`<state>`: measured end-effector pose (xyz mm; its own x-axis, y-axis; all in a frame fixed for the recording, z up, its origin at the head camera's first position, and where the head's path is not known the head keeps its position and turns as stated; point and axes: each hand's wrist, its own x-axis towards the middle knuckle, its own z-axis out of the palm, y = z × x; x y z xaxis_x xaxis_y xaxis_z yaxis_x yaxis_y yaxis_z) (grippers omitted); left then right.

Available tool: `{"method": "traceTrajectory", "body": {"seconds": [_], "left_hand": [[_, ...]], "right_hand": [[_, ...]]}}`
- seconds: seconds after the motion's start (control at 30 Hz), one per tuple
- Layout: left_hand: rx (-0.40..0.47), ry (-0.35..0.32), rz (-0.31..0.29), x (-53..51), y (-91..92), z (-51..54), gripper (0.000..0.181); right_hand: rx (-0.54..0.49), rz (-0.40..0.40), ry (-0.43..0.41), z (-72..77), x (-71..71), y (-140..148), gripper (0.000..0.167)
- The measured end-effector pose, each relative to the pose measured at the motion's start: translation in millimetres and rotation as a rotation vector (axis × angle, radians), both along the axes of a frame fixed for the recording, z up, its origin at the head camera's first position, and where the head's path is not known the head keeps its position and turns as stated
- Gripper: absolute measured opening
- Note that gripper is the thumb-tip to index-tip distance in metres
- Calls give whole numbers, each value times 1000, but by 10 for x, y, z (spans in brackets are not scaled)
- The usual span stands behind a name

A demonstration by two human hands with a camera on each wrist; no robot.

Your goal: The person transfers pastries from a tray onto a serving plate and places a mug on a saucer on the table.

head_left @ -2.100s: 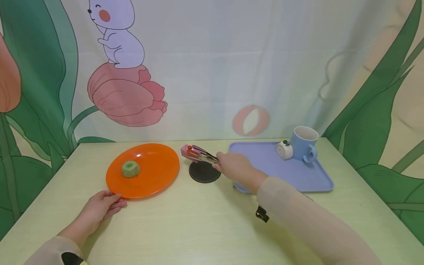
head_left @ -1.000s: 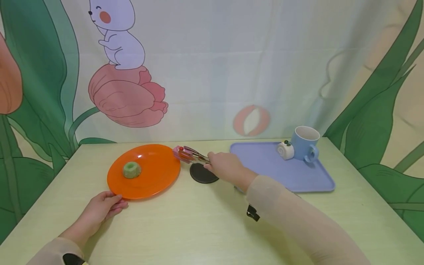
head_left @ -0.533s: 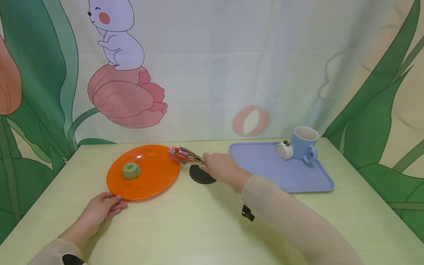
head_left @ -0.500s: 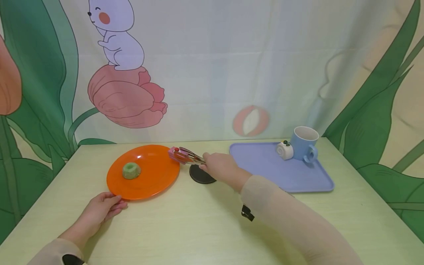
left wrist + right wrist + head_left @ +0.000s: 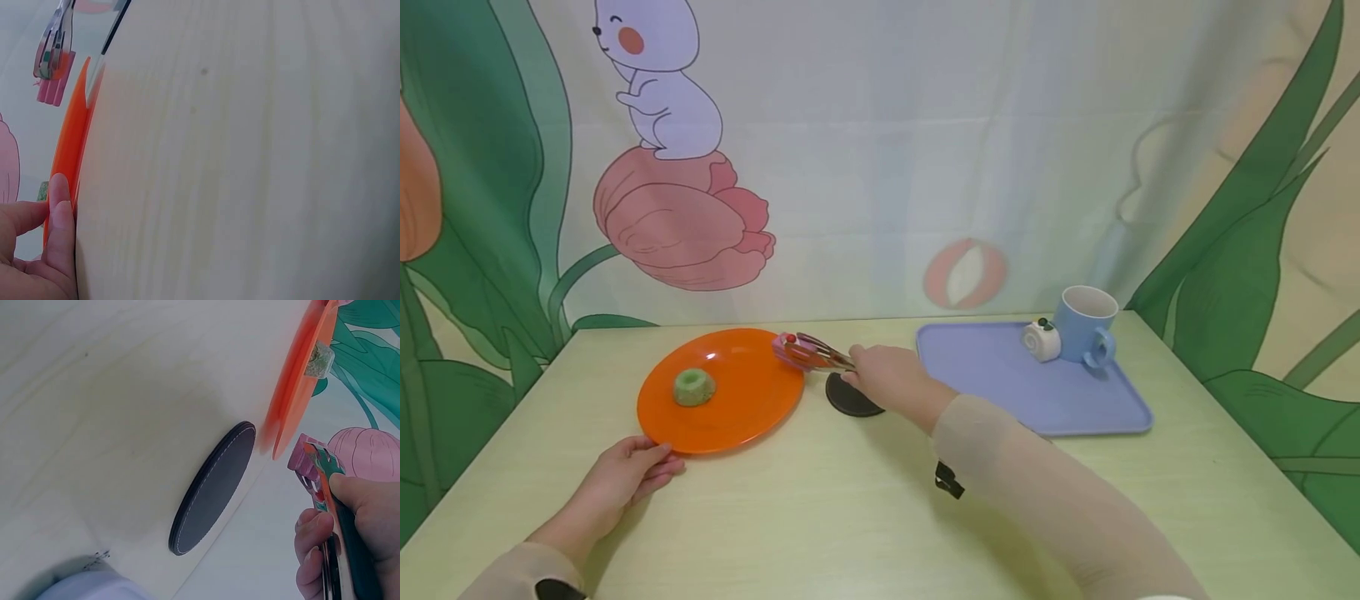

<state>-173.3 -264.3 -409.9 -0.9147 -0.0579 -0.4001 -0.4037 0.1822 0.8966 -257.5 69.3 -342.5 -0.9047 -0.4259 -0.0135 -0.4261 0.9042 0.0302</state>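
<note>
The head camera looks forward and down over the table [image 5: 820, 517] from farther back. The left wrist camera peeks close past the left hand [image 5: 59, 244], the right one past the right hand [image 5: 375, 515]. Both wrist views look tipped sideways and share the orange plate [image 5: 72, 137].

No legible text or labels

Extends the right arm [image 5: 1045, 492], sleeved to the wrist, from the near right toward the far middle; grips with the right hand [image 5: 891, 377], setting the thumb [image 5: 353, 489] against curled fingers [image 5: 312, 531]. Brings the left arm [image 5: 523, 568] in from the near left; pinches with the left hand [image 5: 617, 475], keeping thumb above fingers.
</note>
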Motion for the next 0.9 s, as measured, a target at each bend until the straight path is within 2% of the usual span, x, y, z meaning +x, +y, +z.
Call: {"method": "traceTrajectory", "body": {"seconds": [0.47, 0.9], "left_hand": [[12, 6, 2, -32, 20, -35, 45], [-3, -5, 4, -17, 7, -2, 50]], "right_hand": [[3, -20, -43, -1, -18, -81, 33], [-15, -28, -74, -35, -50, -233, 32]]}}
